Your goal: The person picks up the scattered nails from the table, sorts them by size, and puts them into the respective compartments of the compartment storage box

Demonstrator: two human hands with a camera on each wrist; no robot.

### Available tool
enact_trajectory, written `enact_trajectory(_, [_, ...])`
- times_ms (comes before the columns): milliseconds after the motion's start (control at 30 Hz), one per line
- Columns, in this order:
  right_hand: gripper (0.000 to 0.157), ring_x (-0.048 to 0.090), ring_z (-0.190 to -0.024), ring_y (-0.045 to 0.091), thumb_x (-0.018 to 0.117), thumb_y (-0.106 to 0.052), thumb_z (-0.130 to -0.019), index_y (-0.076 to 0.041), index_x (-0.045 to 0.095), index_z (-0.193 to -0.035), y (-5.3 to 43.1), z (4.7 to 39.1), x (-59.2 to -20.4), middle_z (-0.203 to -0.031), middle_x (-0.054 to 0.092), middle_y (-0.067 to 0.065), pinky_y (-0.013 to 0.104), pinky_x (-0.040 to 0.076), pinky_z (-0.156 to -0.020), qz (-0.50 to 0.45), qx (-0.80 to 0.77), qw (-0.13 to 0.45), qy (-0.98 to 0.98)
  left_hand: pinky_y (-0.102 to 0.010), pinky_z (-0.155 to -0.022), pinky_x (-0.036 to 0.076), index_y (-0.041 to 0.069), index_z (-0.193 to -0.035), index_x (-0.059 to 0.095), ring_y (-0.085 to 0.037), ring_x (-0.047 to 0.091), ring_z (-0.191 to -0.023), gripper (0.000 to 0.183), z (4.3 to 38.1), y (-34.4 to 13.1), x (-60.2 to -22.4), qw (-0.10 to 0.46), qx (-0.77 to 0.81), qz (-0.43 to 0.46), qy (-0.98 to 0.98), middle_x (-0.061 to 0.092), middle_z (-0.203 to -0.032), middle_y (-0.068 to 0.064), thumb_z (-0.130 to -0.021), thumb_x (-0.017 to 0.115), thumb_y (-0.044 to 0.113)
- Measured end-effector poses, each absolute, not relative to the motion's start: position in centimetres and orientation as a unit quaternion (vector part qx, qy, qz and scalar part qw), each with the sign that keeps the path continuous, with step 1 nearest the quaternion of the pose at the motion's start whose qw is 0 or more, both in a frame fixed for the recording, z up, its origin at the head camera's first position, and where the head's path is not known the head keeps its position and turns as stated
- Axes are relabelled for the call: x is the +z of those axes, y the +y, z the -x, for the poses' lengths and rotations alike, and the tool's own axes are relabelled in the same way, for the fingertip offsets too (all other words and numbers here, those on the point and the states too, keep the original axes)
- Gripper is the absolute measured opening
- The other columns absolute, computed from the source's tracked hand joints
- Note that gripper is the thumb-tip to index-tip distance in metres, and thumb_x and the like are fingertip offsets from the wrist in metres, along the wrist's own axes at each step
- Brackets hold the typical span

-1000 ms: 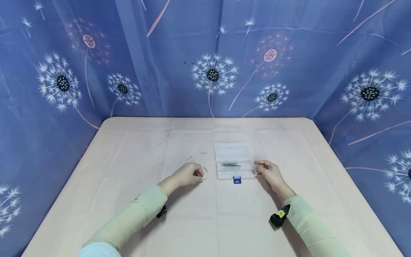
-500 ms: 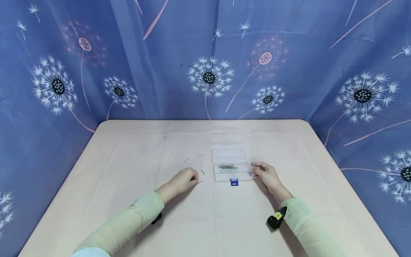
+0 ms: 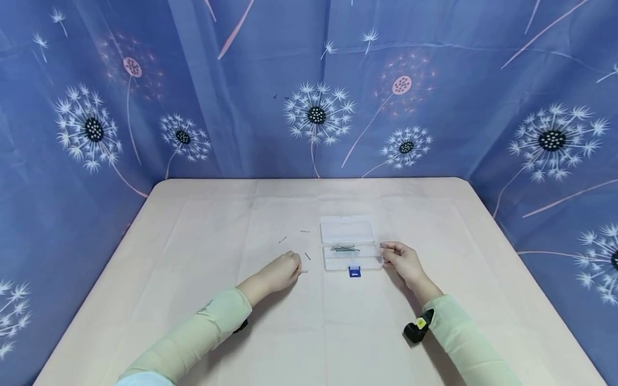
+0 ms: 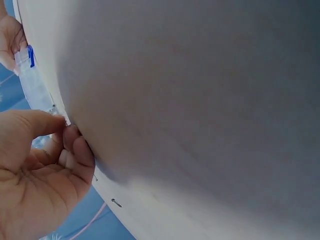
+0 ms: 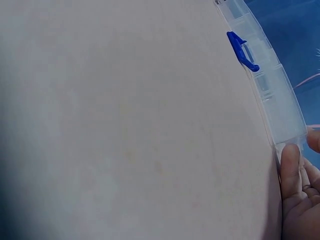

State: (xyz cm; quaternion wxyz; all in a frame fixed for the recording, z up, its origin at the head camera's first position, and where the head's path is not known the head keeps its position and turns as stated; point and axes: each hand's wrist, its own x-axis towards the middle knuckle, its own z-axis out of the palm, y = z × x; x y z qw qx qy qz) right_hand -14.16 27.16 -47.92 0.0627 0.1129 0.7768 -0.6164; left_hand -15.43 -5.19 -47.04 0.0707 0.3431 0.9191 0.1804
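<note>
A clear plastic box [image 3: 352, 264] with a blue latch [image 3: 354, 272] lies on the table with its lid [image 3: 347, 229] folded back. Several long thin screws [image 3: 345, 248] lie in its rear compartment. My right hand [image 3: 403, 261] grips the box's right end, thumb in front and fingers behind. Left of the box, my left hand [image 3: 280, 272] is low over the table, thumb and index finger pinching a small screw [image 3: 304, 271]. In the left wrist view the fingertips mostly hide that screw, and another loose screw [image 4: 116, 202] lies beyond the hand.
Loose screws lie left of the box: one [image 3: 307, 256] beside the left hand, another [image 3: 282, 239] farther back and a third [image 3: 305, 231] behind. A cream cloth covers the table [image 3: 362, 332]. A blue dandelion-print curtain [image 3: 251, 107] stands around its back and sides.
My left hand has rolled over slightly at the small screw, its back now turned more upward and its fingers drawn together. The right hand keeps its place on the box. The head view shifts slightly.
</note>
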Motion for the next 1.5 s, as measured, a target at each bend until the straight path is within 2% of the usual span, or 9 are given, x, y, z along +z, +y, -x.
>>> enact_trajectory(167, [0.04, 0.055, -0.072, 0.001, 0.054, -0.008, -0.094, 0.012, 0.048, -0.127, 27.3, 14.2, -47.9, -0.082, 0.06, -0.008, 0.014, 0.052, -0.066, -0.114, -0.613, 0.061, 0.78, -0.027, -0.064, 0.049, 0.0, -0.083, 0.055, -0.013, 0.048, -0.07, 0.011, 15.8, -5.3, -46.8, 0.089, 0.235, -0.322, 0.913, 0.052, -0.076, -0.004, -0.093, 0.048, 0.0])
enact_trajectory(300, [0.04, 0.055, -0.071, 0.0, 0.054, -0.009, -0.094, 0.013, 0.047, -0.127, 27.4, 14.3, -47.9, -0.082, 0.06, -0.008, 0.014, 0.052, -0.066, -0.114, -0.61, 0.06, 0.782, -0.022, -0.062, 0.046, 0.001, -0.082, 0.056, -0.01, 0.047, -0.068, 0.006, 16.0, -5.4, -46.5, 0.1, 0.284, -0.311, 0.902, 0.054, -0.075, -0.002, -0.088, 0.054, 0.001])
enact_trajectory(400, [0.041, 0.055, -0.07, 0.0, 0.054, -0.009, -0.094, 0.013, 0.047, -0.127, 27.3, 14.3, -48.0, -0.08, 0.06, -0.009, 0.014, 0.052, -0.065, -0.116, -0.612, 0.059, 0.78, -0.017, -0.06, 0.048, 0.001, -0.083, 0.058, -0.008, 0.052, -0.064, 0.0, 16.0, -5.3, -46.3, 0.116, 0.329, -0.308, 0.885, 0.059, -0.074, -0.001, -0.082, 0.058, 0.001])
enact_trajectory(467, [0.041, 0.055, -0.069, 0.0, 0.054, -0.009, -0.094, 0.013, 0.047, -0.128, 27.1, 14.3, -48.1, -0.08, 0.06, -0.01, 0.014, 0.052, -0.065, -0.116, -0.615, 0.059, 0.778, -0.016, -0.059, 0.05, 0.001, -0.083, 0.059, -0.009, 0.057, -0.062, 0.003, 15.9, -5.1, -46.2, 0.128, 0.362, -0.302, 0.872, 0.062, -0.074, -0.003, -0.08, 0.058, 0.0])
enact_trajectory(733, [0.04, 0.055, -0.071, 0.0, 0.054, -0.011, -0.094, 0.012, 0.049, -0.126, 26.9, 14.3, -48.2, -0.081, 0.058, -0.009, 0.014, 0.052, -0.066, -0.123, -0.61, 0.06, 0.78, -0.015, -0.062, 0.05, 0.002, -0.086, 0.06, -0.005, 0.054, -0.064, 0.004, 16.2, -3.2, -45.7, 0.114, 0.438, -0.287, 0.845, 0.063, -0.079, -0.005, -0.083, 0.063, 0.001])
enact_trajectory(1067, [0.04, 0.055, -0.07, 0.001, 0.055, -0.01, -0.093, 0.012, 0.049, -0.126, 26.8, 14.3, -48.1, -0.079, 0.058, -0.009, 0.014, 0.052, -0.065, -0.127, -0.609, 0.057, 0.781, -0.016, -0.067, 0.05, 0.003, -0.085, 0.06, -0.01, 0.058, -0.072, 0.005, 17.2, -1.2, -45.4, 0.075, 0.432, -0.279, 0.854, 0.065, -0.081, -0.006, -0.083, 0.064, 0.003])
enact_trajectory(1267, [0.041, 0.056, -0.071, 0.001, 0.056, -0.012, -0.094, 0.012, 0.049, -0.126, 27.0, 14.3, -48.2, -0.081, 0.059, -0.008, 0.014, 0.053, -0.066, -0.121, -0.612, 0.057, 0.779, -0.016, -0.072, 0.051, 0.005, -0.086, 0.059, -0.013, 0.06, -0.078, 0.006, 17.6, 0.1, -44.9, 0.088, 0.421, -0.272, 0.861, 0.066, -0.085, -0.006, -0.084, 0.064, 0.003])
enact_trajectory(1500, [0.038, 0.058, -0.068, 0.003, 0.063, -0.018, -0.087, 0.01, 0.058, -0.113, 27.2, 14.0, -48.7, -0.08, 0.063, -0.006, 0.015, 0.053, -0.061, -0.065, -0.652, 0.021, 0.755, -0.017, -0.075, 0.051, 0.005, -0.087, 0.06, -0.014, 0.06, -0.08, 0.007, 17.8, 1.1, -44.6, 0.112, 0.426, -0.272, 0.856, 0.065, -0.087, -0.007, -0.083, 0.064, 0.001])
